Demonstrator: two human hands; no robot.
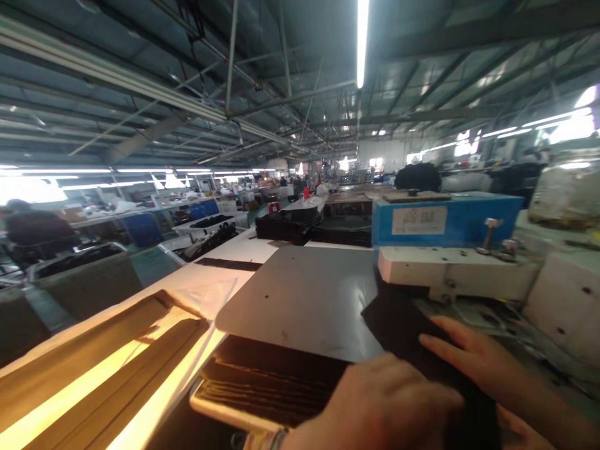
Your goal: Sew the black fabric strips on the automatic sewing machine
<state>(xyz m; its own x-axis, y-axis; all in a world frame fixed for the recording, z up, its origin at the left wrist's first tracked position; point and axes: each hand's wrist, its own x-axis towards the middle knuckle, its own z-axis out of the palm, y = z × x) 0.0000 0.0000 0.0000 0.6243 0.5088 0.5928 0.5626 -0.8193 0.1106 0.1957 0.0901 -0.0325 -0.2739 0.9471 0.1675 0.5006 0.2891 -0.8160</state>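
Observation:
A dark piece of fabric [398, 319] runs from beneath the sewing machine's white arm down towards the bottom edge. My left hand [384, 400] is blurred, its fingers curled at the near part of this fabric and closed over it; the fingertips' exact grip is hidden. My right hand [473, 356] lies on the fabric's right side with its fingers stretched out along it. Left of the fabric is a smooth grey metal plate [304, 300]. Under the plate's front edge sits a stack of dark fabric pieces [267, 387], partly covered by my left hand.
The sewing machine [412, 265] with a blue box [450, 219] on top stands close at right. Brown folded pieces [107, 375] lie under warm light at left. Dark stacks [285, 225] sit beyond the plate. A seated person [37, 228] is far left.

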